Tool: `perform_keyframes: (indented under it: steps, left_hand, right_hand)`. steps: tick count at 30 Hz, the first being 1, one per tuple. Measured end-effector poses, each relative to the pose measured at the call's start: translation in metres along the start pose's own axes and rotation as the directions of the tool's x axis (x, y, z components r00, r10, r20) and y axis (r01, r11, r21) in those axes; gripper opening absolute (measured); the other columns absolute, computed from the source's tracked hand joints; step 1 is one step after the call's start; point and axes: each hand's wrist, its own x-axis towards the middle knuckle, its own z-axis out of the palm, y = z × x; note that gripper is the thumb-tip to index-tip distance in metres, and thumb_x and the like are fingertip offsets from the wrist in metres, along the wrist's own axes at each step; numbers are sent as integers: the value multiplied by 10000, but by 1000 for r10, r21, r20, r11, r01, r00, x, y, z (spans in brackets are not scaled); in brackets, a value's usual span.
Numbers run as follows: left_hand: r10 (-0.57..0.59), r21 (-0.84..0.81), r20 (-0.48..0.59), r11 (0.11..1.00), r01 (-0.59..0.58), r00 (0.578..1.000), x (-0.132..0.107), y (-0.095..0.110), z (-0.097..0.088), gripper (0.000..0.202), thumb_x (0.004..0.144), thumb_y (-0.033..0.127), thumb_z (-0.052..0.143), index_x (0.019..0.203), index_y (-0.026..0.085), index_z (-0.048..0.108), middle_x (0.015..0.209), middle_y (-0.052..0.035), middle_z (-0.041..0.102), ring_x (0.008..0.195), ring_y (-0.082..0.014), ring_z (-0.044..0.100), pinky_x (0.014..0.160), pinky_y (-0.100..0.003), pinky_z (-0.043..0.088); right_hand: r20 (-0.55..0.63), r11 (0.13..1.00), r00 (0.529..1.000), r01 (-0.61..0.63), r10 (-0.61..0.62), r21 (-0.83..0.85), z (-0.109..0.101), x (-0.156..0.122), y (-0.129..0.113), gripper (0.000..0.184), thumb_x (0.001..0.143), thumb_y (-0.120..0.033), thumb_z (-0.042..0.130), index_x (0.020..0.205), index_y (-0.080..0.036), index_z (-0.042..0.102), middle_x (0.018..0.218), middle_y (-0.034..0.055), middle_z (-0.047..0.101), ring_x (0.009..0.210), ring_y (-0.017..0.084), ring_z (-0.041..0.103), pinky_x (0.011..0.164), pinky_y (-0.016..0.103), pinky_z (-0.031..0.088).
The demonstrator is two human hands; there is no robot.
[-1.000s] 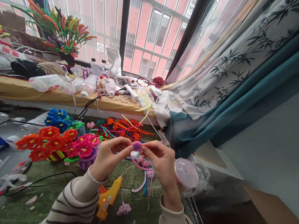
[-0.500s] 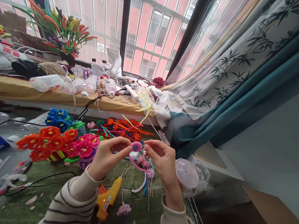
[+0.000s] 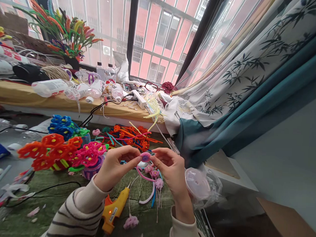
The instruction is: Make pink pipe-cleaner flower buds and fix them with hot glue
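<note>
A mottled green desk [image 3: 50,194] carries bright pipe-cleaner flowers [image 3: 50,151] and a yellow glue gun [image 3: 116,208]. Above it, the left hand [image 3: 115,165] and right hand [image 3: 171,168] almost meet, their fingers [image 3: 131,151] pinching a small pink pipe-cleaner coil [image 3: 145,156] between them.

Pink chenille coil [image 3: 145,157]: fuzzy, matt pipe-cleaner fibre (no shine at all). Glue gun [image 3: 115,209]: glossy yellow plastic, smooth. Sleeve [image 3: 79,213]: soft knit cloth, matt, striped. Surface [image 3: 50,197]: rough, mottled green finish, material unclear. Bottles [image 3: 49,87]: smooth clear plastic, slightly glossy. Bag [image 3: 205,191]: thin crinkled translucent plastic. Curtain [image 3: 257,88]: matt printed cloth with a bamboo pattern. Window bars [image 3: 161,51]: painted metal, smooth (probably, glare on the glass).
</note>
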Motion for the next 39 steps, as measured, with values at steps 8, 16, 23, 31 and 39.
perform_keyframes:
  steps: [8, 16, 23, 31, 39]
  left_hand:
    - [-8, -11, -3, 1000, 7, 1000, 0, 1, -1, 158, 734, 292, 755, 703, 146, 703, 647, -24, 681, 569, -121, 605, 527, -184, 505]
    - [8, -51, -34, 999, -9, 999, 0, -1, 0, 106, 734, 241, 759, 732, 151, 704, 655, -7, 681, 576, -111, 614, 534, -170, 509]
    - [-23, -117, -74, 993, 14, 997, -2, -3, -3, 100, 739, 231, 764, 765, 147, 717, 702, -16, 705, 617, -115, 632, 565, -172, 521]
    - [-13, -124, -53, 992, 6, 999, -2, -6, 0, 90, 740, 220, 765, 759, 153, 707, 691, 4, 690, 605, -100, 617, 551, -154, 509]
    - [-14, -87, -3, 996, 13, 1000, -2, -2, 1, 105, 737, 229, 760, 731, 144, 700, 672, 0, 675, 585, -97, 603, 539, -155, 497]
  right_hand:
    - [40, 1000, 999, 7, -8, 3, -2, -1, -2, 223, 745, -399, 778, 802, -186, 745, 718, 44, 719, 549, 159, 635, 506, 262, 536]
    - [124, 1000, 992, 24, -21, -19, -5, 0, 0, 200, 790, -373, 740, 822, -176, 745, 678, 25, 690, 550, 134, 609, 514, 235, 492]
    - [149, 1000, 989, -23, 23, -3, -15, 2, 4, 229, 765, -395, 764, 799, -175, 710, 683, 19, 679, 568, 146, 633, 531, 244, 518]
    - [58, 998, 998, -33, 30, 56, -10, 1, 2, 281, 801, -427, 717, 730, -177, 610, 573, -22, 601, 499, 128, 609, 503, 234, 519]
    - [34, 993, 996, 82, -80, -80, -4, 0, 1, 321, 859, -439, 659, 717, -155, 702, 593, 11, 625, 512, 111, 563, 491, 213, 456]
